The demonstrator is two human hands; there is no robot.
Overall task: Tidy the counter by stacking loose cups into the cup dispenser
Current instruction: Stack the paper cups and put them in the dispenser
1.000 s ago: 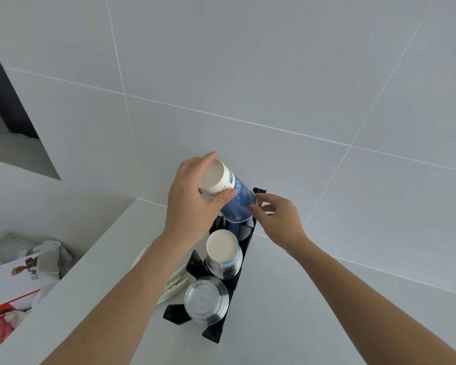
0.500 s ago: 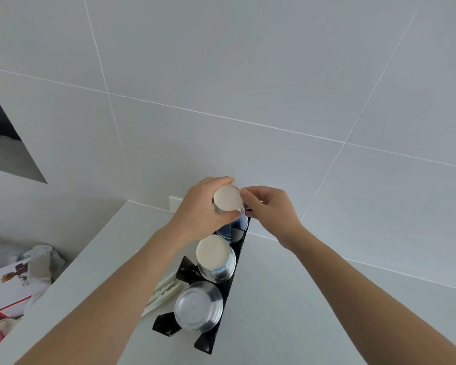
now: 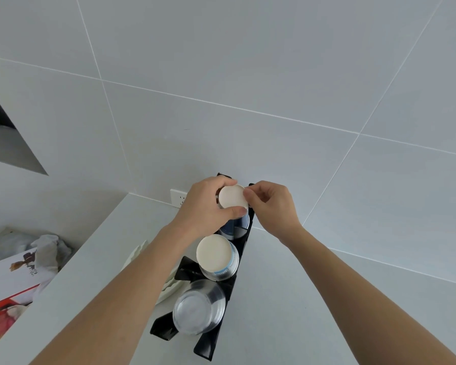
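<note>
Left grip: your left hand [image 3: 207,205] is curled round the inverted paper cup [image 3: 232,196], thumb across its near side, fingers wrapped behind it.
Right grip: your right hand [image 3: 271,206] pinches the same cup at its right edge with the fingertips [image 3: 248,194].
Cup in hand: white base faces up at you, and it sits on top of the blue cups [image 3: 234,225] in the far slot of the cup dispenser [image 3: 211,341].
Cup dispenser: a black rack standing on the pale tabletop [image 3: 287,299], running from near you towards the tiled wall [image 3: 248,61], with three slots in a row.
Middle slot: a stack of white paper cups [image 3: 217,258] with a light blue print, upside down, flat base up.
Near slot: a stack of clear plastic cups [image 3: 198,310], also upside down.
Beside the rack: white ridged items [image 3: 169,284] lie on the tabletop just left of the dispenser, partly hidden under your left forearm; you cannot tell from here what they are.
Wall: a white socket [image 3: 178,197] sits low on the tiles, just left of your left hand.
Far left: below the tabletop edge lie crumpled white material [image 3: 48,247] and a printed red-and-white carton [image 3: 8,285].
</note>
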